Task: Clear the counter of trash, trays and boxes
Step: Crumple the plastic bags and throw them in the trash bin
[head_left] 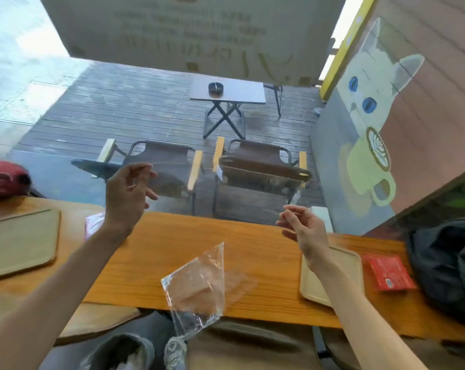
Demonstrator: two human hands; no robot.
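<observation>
Print on the hanging banner (194, 30) and red packet (389, 272) is too blurred to read

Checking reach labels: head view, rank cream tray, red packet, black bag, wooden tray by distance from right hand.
1. Cream tray, just under the right hand.
2. Red packet, to its right.
3. Black bag, far right.
4. Wooden tray, far left.

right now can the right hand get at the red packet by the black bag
Probably yes. The right hand is raised and holds nothing, and the red packet lies flat on the wooden counter just beyond the pale tray, with its top uncovered. The black bag sits close beside it.
</observation>
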